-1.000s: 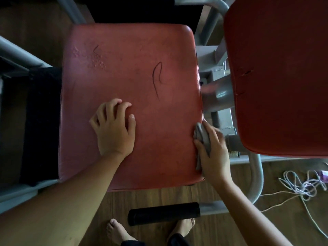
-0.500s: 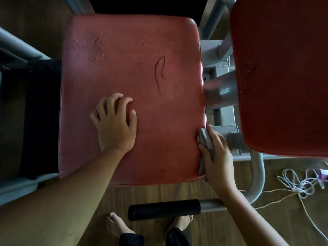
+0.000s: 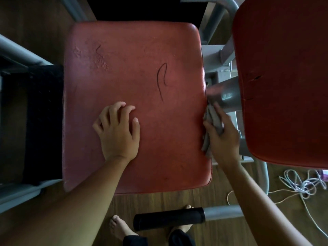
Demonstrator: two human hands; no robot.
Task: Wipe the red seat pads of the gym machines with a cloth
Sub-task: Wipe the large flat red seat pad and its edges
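Currently: grey cloth at 3 o'clock edge of near red seat pad, right hand fingers curled round it; left hand rests mid-pad, fingers bent, holding nothing. Edge wipe in progress; second red pad at 2 o'clock probably left to do

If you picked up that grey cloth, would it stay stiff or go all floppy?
Probably floppy: the grey cloth is bunched in folds under the right hand, pressed against the edge of the red seat pad. Likely light too, since one hand bunches it easily. Being soft and crumpled, it probably won't roll away.
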